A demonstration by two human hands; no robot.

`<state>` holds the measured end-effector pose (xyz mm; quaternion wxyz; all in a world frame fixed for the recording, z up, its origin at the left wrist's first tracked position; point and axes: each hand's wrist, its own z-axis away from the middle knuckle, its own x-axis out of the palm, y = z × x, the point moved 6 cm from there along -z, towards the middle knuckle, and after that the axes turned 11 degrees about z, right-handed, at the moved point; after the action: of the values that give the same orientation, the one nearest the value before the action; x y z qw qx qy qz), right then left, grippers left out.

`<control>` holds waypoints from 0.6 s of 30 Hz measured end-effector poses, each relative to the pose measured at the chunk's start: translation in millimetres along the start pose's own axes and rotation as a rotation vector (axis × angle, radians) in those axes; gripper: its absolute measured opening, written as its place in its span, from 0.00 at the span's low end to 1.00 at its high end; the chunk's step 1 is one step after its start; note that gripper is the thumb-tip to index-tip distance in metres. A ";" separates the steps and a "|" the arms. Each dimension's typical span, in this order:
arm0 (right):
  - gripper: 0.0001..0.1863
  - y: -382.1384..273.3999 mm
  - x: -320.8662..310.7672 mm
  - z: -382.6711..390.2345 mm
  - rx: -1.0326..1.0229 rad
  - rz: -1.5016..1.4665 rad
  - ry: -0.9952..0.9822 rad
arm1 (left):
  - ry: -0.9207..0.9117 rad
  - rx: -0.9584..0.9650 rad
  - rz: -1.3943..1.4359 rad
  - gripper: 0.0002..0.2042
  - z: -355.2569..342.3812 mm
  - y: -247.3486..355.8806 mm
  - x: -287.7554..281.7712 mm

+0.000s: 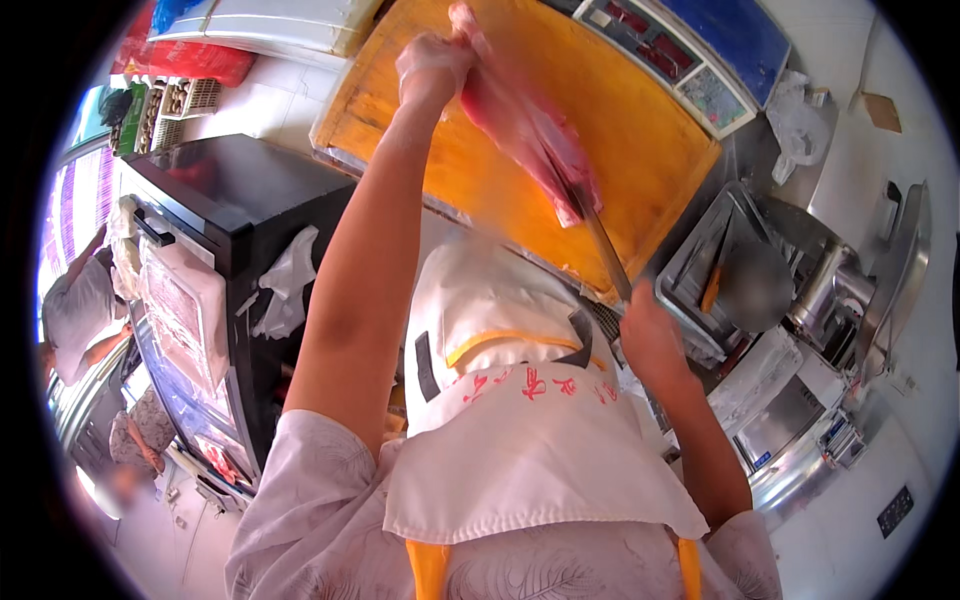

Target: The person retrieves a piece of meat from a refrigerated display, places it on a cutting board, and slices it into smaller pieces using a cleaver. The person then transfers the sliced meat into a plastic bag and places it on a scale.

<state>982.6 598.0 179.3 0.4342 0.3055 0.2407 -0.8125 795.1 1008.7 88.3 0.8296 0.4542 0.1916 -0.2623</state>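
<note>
A long piece of raw pink meat (530, 125) lies slantwise across a thick yellow-orange cutting board (620, 100). At its far end, my left hand (435, 68) is closed around the narrow part, and a thin clear glove seems to cover the hand. My right hand (652, 335) is closed on a long knife (604, 246), off the near right edge of the board. The blade points away from me, and its tip part lies in the near end of the meat. Fingers of the right hand hide the handle.
A scale (665, 60) with a blue top stands beyond the board. To the right are a grey tray (688, 275) with an orange-handled tool and a steel machine (835, 285). A black cabinet (250, 180) stands left, where two people (75, 310) are near. A plastic bag (798, 130) lies at right.
</note>
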 end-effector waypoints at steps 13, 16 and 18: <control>0.12 -151.5 -78.5 -126.5 -0.373 -0.007 0.430 | -0.065 0.072 0.206 0.17 -13.0 -28.1 -4.9; 0.11 -163.0 -77.4 -148.2 -0.378 -0.023 0.460 | -0.076 0.037 0.206 0.17 -8.2 -24.4 -9.5; 0.10 -171.1 -79.5 -161.9 -0.374 -0.007 0.440 | -0.100 0.056 0.228 0.18 -2.5 -21.0 -12.6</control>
<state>917.9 835.5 144.0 0.4175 0.3882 0.4759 -0.6696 772.1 1004.7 80.3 0.8494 0.4825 0.0895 -0.1941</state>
